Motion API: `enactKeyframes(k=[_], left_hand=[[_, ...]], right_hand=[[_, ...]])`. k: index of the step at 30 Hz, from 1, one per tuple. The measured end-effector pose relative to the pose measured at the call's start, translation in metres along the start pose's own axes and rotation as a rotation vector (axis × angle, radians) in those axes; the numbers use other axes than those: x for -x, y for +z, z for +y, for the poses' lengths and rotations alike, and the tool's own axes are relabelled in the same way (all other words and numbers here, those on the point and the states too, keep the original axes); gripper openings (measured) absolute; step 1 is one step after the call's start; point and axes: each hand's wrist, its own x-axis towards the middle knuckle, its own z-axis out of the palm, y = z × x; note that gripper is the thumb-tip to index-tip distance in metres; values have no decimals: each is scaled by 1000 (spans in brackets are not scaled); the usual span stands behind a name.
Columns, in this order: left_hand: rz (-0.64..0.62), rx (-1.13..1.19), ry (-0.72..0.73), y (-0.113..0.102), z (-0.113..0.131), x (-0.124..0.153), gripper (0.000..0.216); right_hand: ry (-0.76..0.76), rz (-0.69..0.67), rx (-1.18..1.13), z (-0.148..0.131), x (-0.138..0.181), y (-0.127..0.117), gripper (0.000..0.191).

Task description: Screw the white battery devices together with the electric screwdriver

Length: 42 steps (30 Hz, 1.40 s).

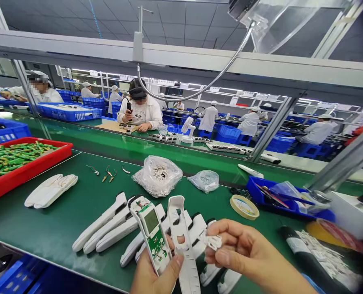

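My left hand (157,275) is closed around an opened white handheld device. Its one half carries a green circuit board (160,247) with a small grey screen (151,220). Beside it, the other white shell half (188,261), with cut-out windows, leans against my left thumb and fingers. My right hand (245,249) pinches a small white plastic piece (213,241) just right of the shell. Behind and below my hands lie several white handheld devices (114,224) in a row on the green table (62,228).
Left stands a red tray (25,171) of green-wrapped parts, near white gloves (51,190). Further back lie a bag of small parts (158,175) and another clear bag (204,180). Right are a tape roll (244,207), a blue bin (287,200) and loose white pieces (325,257). A person works opposite.
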Motion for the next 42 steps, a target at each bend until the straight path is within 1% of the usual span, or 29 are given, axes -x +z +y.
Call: enactKeyframes(k=[2, 4, 6, 8, 10, 14, 20, 25, 27, 30, 32, 34, 37, 40, 42], left_hand=[[-71, 2, -52, 4, -4, 3, 39], [-150, 21, -98, 7, -8, 6, 38], [-233, 44, -121, 11, -11, 9, 35], [-288, 60, -122, 14, -15, 12, 33], [-314, 71, -120, 16, -18, 15, 31], [-355, 98, -134, 19, -22, 20, 28], [-318, 30, -131, 21, -20, 23, 29], [-318, -96, -138, 19, -18, 22, 32], [-323, -133, -120, 19, -16, 22, 32], [-355, -154, -70, 20, -15, 23, 29], [-355, -164, -57, 20, -16, 23, 29], [-329, -165, -74, 19, -18, 23, 30], [-314, -122, -123, 16, -20, 21, 31], [-303, -84, -144, 14, -20, 20, 30], [-295, -72, -142, 15, -19, 20, 29]], right_hand=[[-40, 72, 164, 7, 10, 1, 27], [-123, 157, 408, 11, 15, 3, 24], [-170, 189, 556, 13, 19, 5, 19], [-142, 170, 568, 14, 21, 6, 17], [-96, 152, 538, 17, 22, 5, 17], [-114, 146, 542, 23, 25, 1, 13], [-146, 204, 622, 32, 27, -2, 12], [-143, 249, 645, 35, 27, -1, 9], [-158, 264, 670, 35, 26, 0, 7], [-201, 249, 712, 35, 25, 0, 2], [-226, 233, 732, 34, 25, 0, 5], [-245, 229, 735, 35, 25, 0, 8], [-342, 251, 752, 40, 30, 2, 5], [-532, 317, 880, 50, 35, 5, 20], [-647, 369, 1005, 57, 37, 6, 24]])
